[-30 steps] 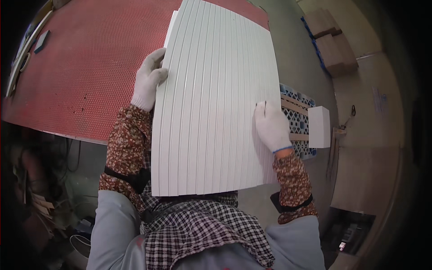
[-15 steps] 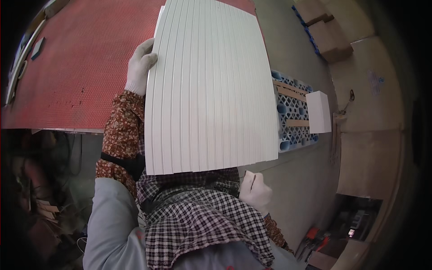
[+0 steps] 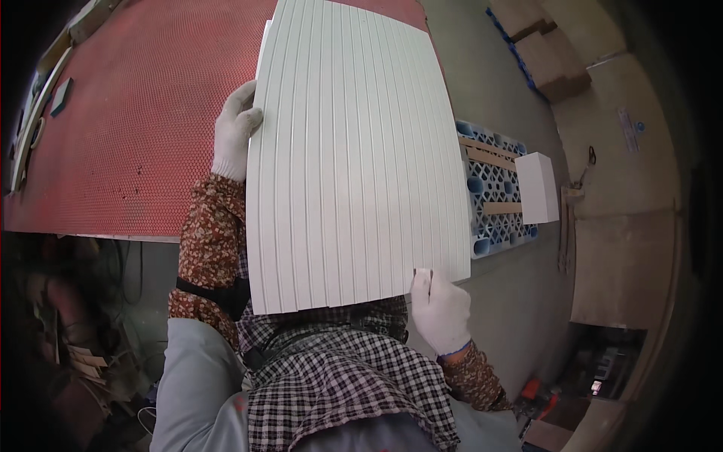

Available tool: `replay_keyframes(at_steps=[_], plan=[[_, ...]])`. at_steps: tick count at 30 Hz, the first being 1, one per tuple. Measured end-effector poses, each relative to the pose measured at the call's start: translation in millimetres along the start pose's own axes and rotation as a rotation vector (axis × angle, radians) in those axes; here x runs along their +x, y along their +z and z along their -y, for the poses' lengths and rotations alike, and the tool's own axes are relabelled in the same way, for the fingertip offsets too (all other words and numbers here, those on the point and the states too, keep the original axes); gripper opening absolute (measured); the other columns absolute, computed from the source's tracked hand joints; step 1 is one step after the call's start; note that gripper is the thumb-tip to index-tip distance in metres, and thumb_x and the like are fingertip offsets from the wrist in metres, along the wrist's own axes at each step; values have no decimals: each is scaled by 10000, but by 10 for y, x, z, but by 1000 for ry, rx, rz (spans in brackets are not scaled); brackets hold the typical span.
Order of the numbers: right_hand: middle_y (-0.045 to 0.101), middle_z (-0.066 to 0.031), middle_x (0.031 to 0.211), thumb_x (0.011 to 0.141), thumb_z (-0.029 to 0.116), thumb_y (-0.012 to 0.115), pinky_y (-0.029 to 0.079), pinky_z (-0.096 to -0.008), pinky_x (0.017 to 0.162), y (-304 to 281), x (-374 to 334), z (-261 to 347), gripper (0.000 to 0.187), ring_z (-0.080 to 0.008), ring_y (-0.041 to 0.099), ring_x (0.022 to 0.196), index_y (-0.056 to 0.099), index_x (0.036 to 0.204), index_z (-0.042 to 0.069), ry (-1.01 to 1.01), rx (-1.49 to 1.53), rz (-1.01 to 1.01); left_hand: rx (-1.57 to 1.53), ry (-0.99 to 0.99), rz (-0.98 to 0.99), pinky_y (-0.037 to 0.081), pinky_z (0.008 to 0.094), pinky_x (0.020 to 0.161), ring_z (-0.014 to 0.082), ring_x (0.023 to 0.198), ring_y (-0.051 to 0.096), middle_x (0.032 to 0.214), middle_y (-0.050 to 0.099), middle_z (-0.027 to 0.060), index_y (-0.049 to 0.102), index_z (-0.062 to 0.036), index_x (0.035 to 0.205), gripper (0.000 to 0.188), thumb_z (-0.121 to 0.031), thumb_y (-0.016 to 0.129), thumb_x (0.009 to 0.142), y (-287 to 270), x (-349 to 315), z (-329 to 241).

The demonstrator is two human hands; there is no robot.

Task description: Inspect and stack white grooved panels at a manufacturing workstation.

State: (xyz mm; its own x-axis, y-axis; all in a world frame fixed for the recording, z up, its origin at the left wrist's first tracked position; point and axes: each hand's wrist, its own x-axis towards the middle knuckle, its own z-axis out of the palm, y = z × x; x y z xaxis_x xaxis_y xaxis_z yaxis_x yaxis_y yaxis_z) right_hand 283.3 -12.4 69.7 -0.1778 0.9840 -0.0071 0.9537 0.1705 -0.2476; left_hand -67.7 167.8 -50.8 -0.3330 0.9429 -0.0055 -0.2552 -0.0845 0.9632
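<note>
Gloved left hand closes on left edge of our white ribbed panels; right hand curls at lower right edge, its hold unclear. Panels sit before our checked apron, overlapping red textured table. Right, on grey floor: 1 blue pallet, white box beside planks; brown cartons beyond.

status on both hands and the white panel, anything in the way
Left hand at left edge of white ribbed panel; right hand overlapping its lower edge, contact unclear. Panel's far end over red surface. Nothing else seen in front.
</note>
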Motion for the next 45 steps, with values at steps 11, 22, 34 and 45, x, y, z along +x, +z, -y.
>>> replay_keyframes(at_steps=[11,22,34,45], plan=[[712,-298,976,1013,326,451,539,-575,872,-356,3050,8,423,-475,698,934,693,1080,-15,-17,-204,-32,32,25,72,407,451,1170,332,1373,515,1466,506,265,376,91,1520,707,-82,546,856,363,-54,-606],[671,-276,1271,979,302,458,485,-523,1047,-978,5131,-50,455,-459,630,1201,716,1189,-7,61,-226,-50,-45,-23,140,345,498,1206,343,1370,474,1414,505,234,390,84,1498,802,-100,560,736,638,0,-1010],[676,-270,1260,978,263,427,488,-525,1044,-420,5348,-240,461,-449,622,1207,717,1175,-36,-371,-665,126,-55,9,152,322,500,1217,345,1385,450,1440,481,221,378,66,1508,807,-118,571,747,296,-649,-657],[684,-327,1162,1008,332,422,503,-550,994,-604,3482,-237,487,-495,653,1109,684,1162,-48,11,-234,-112,-9,13,184,323,486,1218,363,1407,454,1461,484,257,380,63,1516,772,-100,575,787,355,-885,-488]])
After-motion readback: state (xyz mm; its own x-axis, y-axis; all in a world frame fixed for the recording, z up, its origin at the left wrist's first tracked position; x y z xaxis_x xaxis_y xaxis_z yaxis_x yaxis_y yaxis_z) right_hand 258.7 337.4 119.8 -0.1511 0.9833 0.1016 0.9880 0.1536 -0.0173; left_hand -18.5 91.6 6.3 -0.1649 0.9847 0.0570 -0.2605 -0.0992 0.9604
